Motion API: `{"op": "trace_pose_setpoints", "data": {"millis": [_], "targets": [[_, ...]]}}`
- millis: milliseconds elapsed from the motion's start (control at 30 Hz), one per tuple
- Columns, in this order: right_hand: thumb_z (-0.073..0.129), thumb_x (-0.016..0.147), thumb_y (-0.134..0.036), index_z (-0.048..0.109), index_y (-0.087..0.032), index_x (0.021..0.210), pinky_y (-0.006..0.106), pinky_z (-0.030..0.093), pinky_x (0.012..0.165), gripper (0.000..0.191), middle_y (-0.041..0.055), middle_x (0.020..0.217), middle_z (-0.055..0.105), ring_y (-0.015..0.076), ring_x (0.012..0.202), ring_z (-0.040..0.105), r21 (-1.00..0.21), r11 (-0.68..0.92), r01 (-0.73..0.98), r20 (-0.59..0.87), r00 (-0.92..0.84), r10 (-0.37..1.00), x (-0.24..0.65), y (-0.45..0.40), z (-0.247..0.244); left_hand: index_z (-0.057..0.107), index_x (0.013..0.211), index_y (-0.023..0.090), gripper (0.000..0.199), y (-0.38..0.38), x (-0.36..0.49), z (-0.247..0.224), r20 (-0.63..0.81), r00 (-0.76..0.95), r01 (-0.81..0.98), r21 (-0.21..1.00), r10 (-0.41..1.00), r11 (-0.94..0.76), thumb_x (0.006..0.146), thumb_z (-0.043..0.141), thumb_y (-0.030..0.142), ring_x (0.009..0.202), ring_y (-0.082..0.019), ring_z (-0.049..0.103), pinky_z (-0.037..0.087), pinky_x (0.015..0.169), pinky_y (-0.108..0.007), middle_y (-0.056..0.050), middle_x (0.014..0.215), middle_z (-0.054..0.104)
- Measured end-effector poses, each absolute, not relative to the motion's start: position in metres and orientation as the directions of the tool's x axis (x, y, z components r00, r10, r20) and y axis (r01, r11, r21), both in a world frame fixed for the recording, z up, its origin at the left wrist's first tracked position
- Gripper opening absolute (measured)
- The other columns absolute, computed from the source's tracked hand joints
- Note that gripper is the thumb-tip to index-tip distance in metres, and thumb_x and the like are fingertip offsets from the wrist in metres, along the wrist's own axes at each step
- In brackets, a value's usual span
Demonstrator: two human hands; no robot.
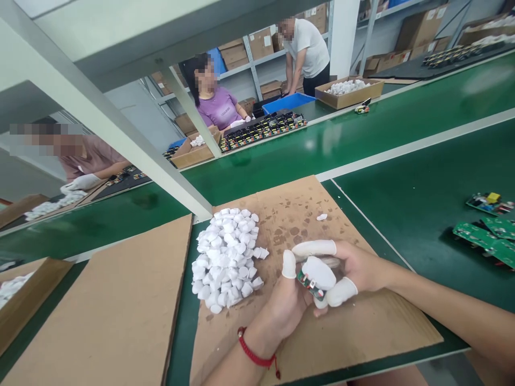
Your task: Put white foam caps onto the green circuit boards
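Observation:
Over a cardboard sheet (341, 335), my two hands meet around a small green circuit board (309, 285). A round white pad (319, 272) covers much of the board's upper side. My left hand (286, 303), with a red cord bracelet at its wrist, cups the board from below and the left, its thumb raised at the side. My right hand (354, 265) closes on the board and pad from the right. Finger cots cover several fingertips. To the left lies a heap of white pads (227, 257). One small white scrap (322, 217) rests farther back on the cardboard.
Green circuit boards (485, 244) lie at the right. Another cardboard sheet (104, 316) is at the left, beside an open box (34, 300). A slanting white post (120, 112) rises behind the heap. Across the green belt (265, 161), several people work near boxes and boards.

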State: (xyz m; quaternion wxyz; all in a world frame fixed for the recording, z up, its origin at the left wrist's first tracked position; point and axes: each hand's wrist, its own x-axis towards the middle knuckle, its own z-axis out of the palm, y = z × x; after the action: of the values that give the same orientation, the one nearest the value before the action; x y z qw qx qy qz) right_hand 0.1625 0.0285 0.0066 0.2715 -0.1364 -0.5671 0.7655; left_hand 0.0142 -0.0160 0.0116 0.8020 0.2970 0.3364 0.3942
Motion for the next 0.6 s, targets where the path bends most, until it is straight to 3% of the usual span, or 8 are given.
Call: {"op": "trace_pose_setpoints", "data": {"millis": [167, 400, 600], "targets": [[0.083, 0.052, -0.02, 0.062, -0.02, 0.104, 0.026, 0.05, 0.07, 0.056, 0.0069, 0.11, 0.055, 0.0147, 0.08, 0.06, -0.96, -0.044, -0.278, 0.192, -0.763, 0.618, 0.151, 0.022, 0.001, 0.057, 0.071, 0.015, 0.073, -0.018, 0.023, 0.022, -0.256, 0.34, -0.352, 0.857, 0.905, 0.375, 0.057, 0.039, 0.084, 0.055, -0.015, 0.049, 0.034, 0.045, -0.025, -0.002, 0.055, 0.05], [0.08, 0.06, -0.025, 0.055, -0.021, 0.11, 0.025, 0.044, 0.064, 0.057, -0.0008, 0.08, 0.055, 0.012, 0.07, 0.054, -0.975, -0.085, -0.205, 0.122, -0.817, 0.563, 0.146, 0.023, -0.002, 0.058, 0.072, 0.015, 0.077, -0.015, 0.019, 0.011, -0.329, 0.11, -0.222, 0.912, 0.938, 0.346, 0.062, 0.027, 0.085, 0.055, -0.017, 0.05, 0.034, 0.049, -0.028, -0.003, 0.054, 0.052], [0.079, 0.061, -0.03, 0.056, -0.019, 0.106, 0.022, 0.04, 0.057, 0.052, 0.0026, 0.088, 0.057, 0.0116, 0.068, 0.05, -0.991, 0.065, -0.121, 0.136, -0.807, 0.574, 0.147, 0.025, 0.002, 0.058, 0.087, 0.015, 0.078, -0.018, 0.015, 0.006, -0.319, 0.114, -0.157, 0.929, 0.941, 0.334, 0.066, 0.024, 0.082, 0.053, -0.016, 0.049, 0.029, 0.046, -0.028, -0.002, 0.055, 0.054]]}}
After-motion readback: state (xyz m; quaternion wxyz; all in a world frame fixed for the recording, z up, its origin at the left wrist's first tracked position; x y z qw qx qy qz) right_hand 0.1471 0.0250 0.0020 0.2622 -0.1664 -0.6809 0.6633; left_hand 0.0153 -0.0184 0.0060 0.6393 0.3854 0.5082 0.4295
